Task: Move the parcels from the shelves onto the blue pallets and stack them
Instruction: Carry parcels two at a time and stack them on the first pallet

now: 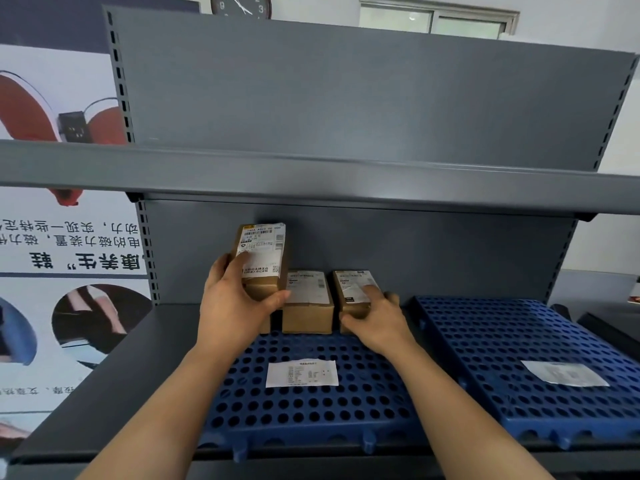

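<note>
At the far edge of the left blue pallet (363, 407), your left grip (235, 306) holds a labelled parcel (263, 254) raised, your right grip (379, 322) clasps the right parcel (351, 289), and stacking looks barely begun.

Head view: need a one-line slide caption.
Left hand holds a labelled parcel raised while right hand grips the right parcel of a row at the back of a blue pallet.

My left hand (235, 306) hides the lower end of the held parcel (263, 251); my right hand (377, 320), the front of the right parcel (353, 285). Label print is illegibly small.
</note>
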A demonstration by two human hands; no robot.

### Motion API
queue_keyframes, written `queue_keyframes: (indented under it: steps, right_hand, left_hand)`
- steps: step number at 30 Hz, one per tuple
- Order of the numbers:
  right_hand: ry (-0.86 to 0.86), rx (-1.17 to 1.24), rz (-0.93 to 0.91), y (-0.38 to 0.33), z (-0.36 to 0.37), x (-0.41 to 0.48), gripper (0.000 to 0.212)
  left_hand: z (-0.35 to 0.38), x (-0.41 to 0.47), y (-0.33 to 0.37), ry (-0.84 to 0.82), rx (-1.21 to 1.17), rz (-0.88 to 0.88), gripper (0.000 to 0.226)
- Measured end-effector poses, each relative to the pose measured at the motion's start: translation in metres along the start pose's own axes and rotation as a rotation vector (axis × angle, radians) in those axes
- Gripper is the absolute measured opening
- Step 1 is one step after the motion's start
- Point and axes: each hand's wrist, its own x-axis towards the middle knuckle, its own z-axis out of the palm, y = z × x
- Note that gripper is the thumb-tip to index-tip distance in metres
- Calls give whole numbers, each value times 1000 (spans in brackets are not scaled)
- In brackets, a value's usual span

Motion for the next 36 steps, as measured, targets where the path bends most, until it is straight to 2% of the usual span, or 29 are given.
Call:
queue_keyframes:
  steps: [7,18,36]
  right_hand:
    - [15,-94,-31,-1,-6,-3,79]
    - [44,-240,-121,-19,-9,3,74]
    - [31,-237,-163,-35,-7,9,71]
  left_hand:
    - [-7,7,-2,-9,-1,-29,88]
    - [0,36,-16,-143,99,-137,92]
    - [2,43,-20,-164,103,-125,103]
